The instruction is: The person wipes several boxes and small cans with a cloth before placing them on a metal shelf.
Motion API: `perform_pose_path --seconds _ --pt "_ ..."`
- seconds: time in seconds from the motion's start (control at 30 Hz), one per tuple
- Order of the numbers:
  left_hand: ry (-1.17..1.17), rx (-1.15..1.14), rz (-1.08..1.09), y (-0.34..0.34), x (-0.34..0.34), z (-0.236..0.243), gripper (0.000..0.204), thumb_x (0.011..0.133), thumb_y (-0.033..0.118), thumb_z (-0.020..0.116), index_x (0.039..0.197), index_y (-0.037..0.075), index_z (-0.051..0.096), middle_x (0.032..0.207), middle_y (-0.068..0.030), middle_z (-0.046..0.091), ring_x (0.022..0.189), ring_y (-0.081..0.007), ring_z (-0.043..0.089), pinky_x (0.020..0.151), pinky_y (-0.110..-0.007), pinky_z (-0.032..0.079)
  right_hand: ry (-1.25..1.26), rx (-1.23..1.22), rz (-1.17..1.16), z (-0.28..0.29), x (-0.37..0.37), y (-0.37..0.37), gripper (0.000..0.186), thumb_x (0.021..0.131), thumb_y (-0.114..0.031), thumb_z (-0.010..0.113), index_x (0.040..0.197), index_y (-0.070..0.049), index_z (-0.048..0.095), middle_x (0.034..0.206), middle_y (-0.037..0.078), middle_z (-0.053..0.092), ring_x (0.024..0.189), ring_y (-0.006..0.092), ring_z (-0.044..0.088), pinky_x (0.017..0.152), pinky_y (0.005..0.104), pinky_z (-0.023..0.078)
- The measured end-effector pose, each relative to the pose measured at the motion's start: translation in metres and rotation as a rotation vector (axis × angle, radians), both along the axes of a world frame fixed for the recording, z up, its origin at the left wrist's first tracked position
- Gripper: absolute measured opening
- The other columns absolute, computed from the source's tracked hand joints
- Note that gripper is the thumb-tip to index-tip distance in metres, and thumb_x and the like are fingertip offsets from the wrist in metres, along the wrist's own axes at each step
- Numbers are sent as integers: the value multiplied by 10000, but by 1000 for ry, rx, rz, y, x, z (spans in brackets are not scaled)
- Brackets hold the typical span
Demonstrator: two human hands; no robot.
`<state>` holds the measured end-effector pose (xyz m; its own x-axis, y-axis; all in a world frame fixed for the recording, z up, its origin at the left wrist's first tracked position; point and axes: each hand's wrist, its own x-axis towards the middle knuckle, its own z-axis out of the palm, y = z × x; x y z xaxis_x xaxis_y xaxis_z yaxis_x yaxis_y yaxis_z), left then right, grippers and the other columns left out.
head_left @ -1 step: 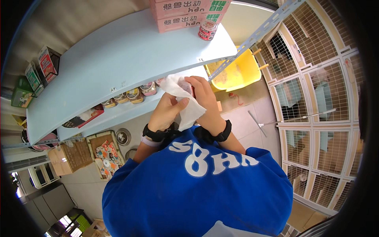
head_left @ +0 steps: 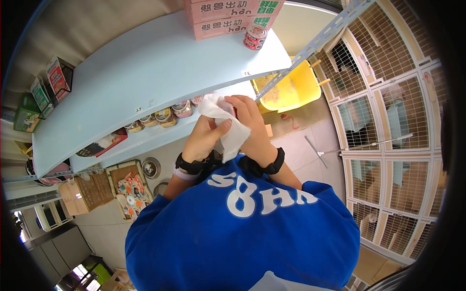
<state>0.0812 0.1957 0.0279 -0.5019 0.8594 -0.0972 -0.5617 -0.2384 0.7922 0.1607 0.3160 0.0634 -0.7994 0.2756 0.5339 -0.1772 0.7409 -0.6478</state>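
Note:
In front of my chest, just off the shelf's front edge, both hands are raised. My left hand is closed, its thumb pressing on a white cloth that hangs down between the hands. My right hand curls its fingers round a small pinkish-red can, mostly hidden by the cloth and fingers. The cloth lies against the can's side. Two similar pink-red cans stand stacked on the shelf beyond.
The pale blue shelf spans the far side, with pink boxes on it. Lidded jars stand on the level below. A yellow tub sits beyond the shelf's post. Wire-fronted cages line the right. A cardboard box is at lower left.
The cloth has shifted slightly over the can, and its hanging corner has drawn in to the left. The fingers of my right hand have moved a little; my left hand keeps its hold.

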Motion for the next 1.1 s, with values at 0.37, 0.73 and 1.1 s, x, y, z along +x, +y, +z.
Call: perform_pose_path --seconds 0.37,0.73,1.1 --pt "-40 -7 277 -1 -1 9 358 905 165 563 1196 -16 463 1122 -97 571 1007 -145 556 836 -276 465 41 -38 63 -10 1 -12 539 622 -72 692 1110 31 487 1097 180 498 960 354 472 813 394 428" --pt "240 -14 146 2 10 11 578 764 -37 647 1276 8 384 1169 -85 512 1070 -172 521 896 -293 438 113 247 37 3 -4 -5 473 662 -145 673 1082 14 522 1045 163 535 894 341 501 770 386 443" --pt "225 -6 274 -4 0 22 384 833 1 566 1195 -15 439 1094 -91 548 984 -152 550 823 -273 459 221 138 -34 -4 -3 -7 512 667 -156 713 1116 1 525 1057 132 557 970 326 498 831 397 418"
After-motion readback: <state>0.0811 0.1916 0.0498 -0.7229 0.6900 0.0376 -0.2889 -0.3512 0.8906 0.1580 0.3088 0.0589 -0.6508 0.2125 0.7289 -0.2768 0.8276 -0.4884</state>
